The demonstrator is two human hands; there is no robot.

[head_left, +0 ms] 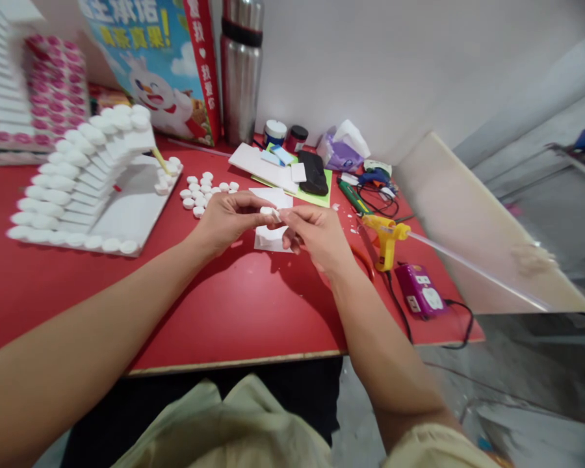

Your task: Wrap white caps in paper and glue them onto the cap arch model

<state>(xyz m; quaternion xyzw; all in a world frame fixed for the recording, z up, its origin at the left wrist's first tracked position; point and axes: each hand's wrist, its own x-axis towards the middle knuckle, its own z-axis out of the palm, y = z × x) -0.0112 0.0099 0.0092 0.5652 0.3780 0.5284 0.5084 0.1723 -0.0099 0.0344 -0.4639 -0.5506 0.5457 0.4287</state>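
Over a sheet of white paper (272,240), my left hand (227,220) pinches a small white rounded piece (269,212) between thumb and fingers. My right hand (316,233) meets it from the other side, its thumb and forefinger closed at the piece's right edge. Just left of my hands lies a loose group of similar white rounded pieces (198,194). Farther left stands a white model staircase (121,201), its edges lined with the same kind of pieces.
Right of my hands, a yellow glue gun (386,240) with a long clear glue stick stands near a purple power outlet box (422,292). Behind are a steel thermos (242,78), small paint jars (275,132), a tissue pack (342,148) and a green tool (353,196). A pink-and-white model (53,91) sits back left.
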